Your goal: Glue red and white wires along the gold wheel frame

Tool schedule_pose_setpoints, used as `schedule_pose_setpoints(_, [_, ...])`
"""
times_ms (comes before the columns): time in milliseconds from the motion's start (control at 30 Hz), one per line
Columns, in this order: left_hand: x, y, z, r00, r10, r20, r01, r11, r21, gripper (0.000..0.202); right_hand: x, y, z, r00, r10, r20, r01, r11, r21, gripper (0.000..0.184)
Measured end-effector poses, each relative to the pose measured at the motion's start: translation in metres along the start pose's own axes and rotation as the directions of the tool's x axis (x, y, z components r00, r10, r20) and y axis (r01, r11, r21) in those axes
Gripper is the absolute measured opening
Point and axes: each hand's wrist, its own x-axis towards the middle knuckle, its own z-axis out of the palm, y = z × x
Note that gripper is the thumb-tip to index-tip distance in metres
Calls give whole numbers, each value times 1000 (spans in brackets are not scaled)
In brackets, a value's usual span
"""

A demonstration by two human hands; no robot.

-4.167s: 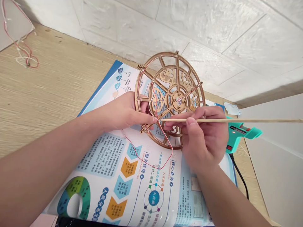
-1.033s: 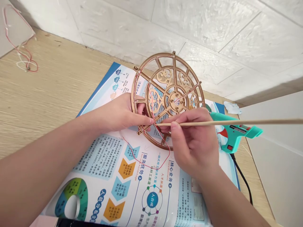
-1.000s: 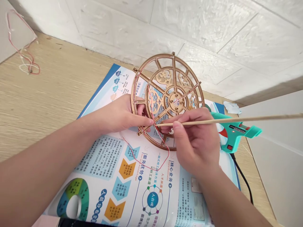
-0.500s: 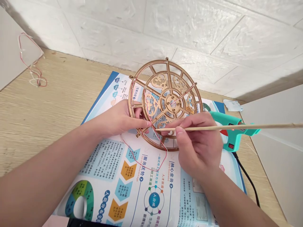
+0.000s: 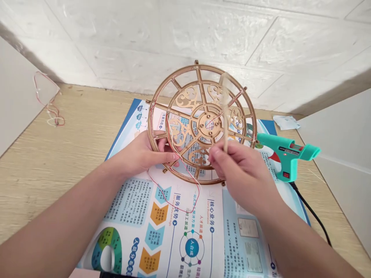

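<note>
My left hand grips the lower left rim of a round, gold-brown openwork frame with spokes and scroll ornaments, holding it tilted up. The left thumb presses on thin red and white wires that run along the inner ring and loop down over the paper. In my right hand a thin wooden stick is pinched, now pointing upward in front of the frame and blurred near its top. The right hand is close to the frame's lower right rim; whether they touch I cannot tell.
A teal glue gun with a black cord lies to the right on a printed poster. Behind it is a small white packet. More red and white wire sits at the far left. A white tiled wall stands behind.
The stick has swung from lying sideways, its tip by the wires, to upright. My right hand has turned with it. The frame shows larger and tilted more upright; the left hand keeps its hold.
</note>
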Motion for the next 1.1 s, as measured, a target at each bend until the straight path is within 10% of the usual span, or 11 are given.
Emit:
schedule_pose_setpoints(533, [-3,-2,6,989,32,-142,-16,993,117,41,-10,-5,10,966,114,232,-70,979,-191,30])
schedule_pose_setpoints(1100, [-4,1,10,990,44,-137,-35,997,72,48,-6,2,9,994,-25,111,59,946,-320,31])
